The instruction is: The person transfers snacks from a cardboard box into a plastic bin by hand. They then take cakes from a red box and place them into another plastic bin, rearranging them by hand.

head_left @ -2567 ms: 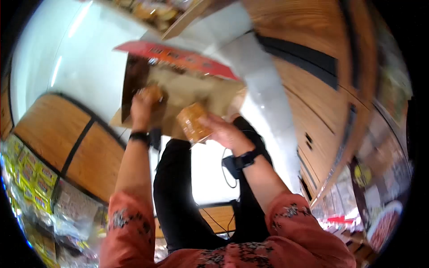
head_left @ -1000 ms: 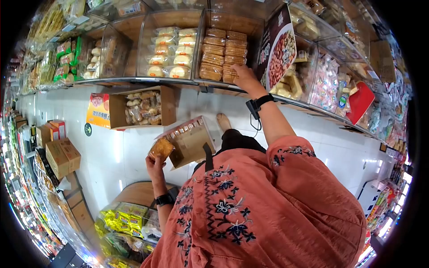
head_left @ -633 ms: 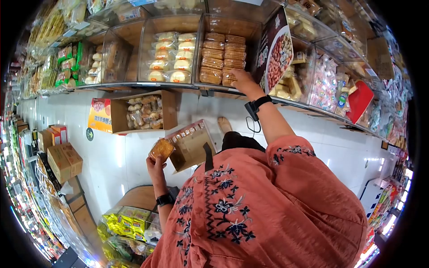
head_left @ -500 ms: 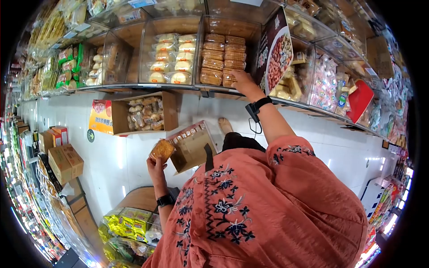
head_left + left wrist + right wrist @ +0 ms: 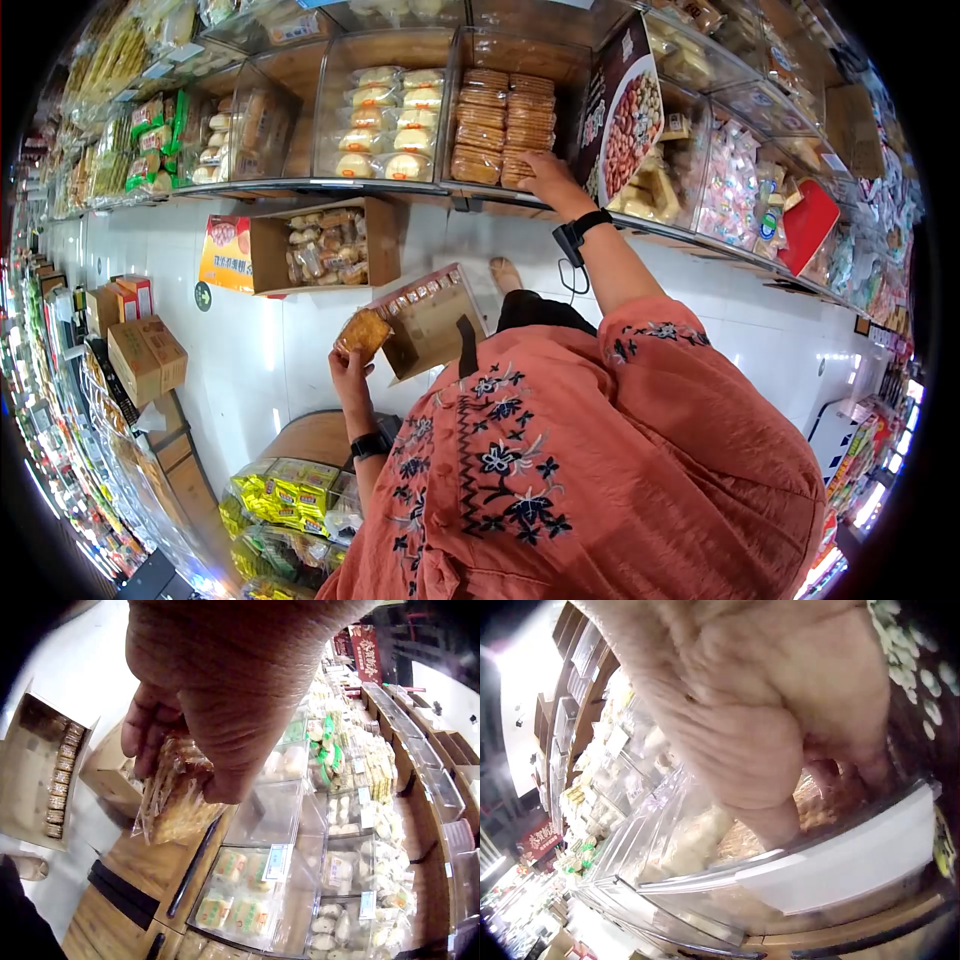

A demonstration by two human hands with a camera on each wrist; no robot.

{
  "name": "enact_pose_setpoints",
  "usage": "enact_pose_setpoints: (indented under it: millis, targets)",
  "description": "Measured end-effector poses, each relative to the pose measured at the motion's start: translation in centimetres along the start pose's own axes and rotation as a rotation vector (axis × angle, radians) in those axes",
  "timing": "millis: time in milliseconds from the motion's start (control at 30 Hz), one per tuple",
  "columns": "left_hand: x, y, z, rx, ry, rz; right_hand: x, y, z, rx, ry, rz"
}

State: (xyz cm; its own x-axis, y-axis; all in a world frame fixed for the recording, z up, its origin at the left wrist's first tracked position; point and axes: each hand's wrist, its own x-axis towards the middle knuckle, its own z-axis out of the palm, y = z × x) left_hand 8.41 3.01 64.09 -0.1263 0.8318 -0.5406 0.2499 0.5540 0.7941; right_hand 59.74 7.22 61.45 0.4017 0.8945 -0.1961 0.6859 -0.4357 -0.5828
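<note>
My left hand (image 5: 351, 377) pinches a clear-wrapped packet of flat golden-brown biscuits (image 5: 363, 334) between thumb and fingers. The left wrist view shows the biscuits (image 5: 176, 814) stacked inside crinkled film. Up at the shelf, my right hand (image 5: 550, 182) reaches into a clear bin, its fingers at the front packet (image 5: 513, 168) of the right-hand column. In the right wrist view the thumb and fingers straddle that brown packet (image 5: 821, 802), just behind the bin's front wall (image 5: 847, 855); the palm hides part of it. Two columns of like packets (image 5: 480, 125) fill this bin.
An open carton (image 5: 435, 325) stands by the legs, a row of packets along one wall. Farther left, another carton (image 5: 380, 245) holds wrapped buns. A bin of white round cakes (image 5: 405, 140) adjoins on the left, a dark picture board (image 5: 620, 115) on the right.
Earlier both hands were low over the open carton, each with a brown packet. The right hand has since gone up to the shelf bin; over the last second both hands stay nearly still.
</note>
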Motion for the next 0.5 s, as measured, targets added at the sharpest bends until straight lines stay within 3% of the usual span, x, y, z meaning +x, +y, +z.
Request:
enact_pose_setpoints:
  millis: [500]
  targets:
    - [0.0, 0.1, 0.2, -0.031, 0.012, -0.015, 0.4, 0.1, 0.2, -0.027, 0.005, -0.051]
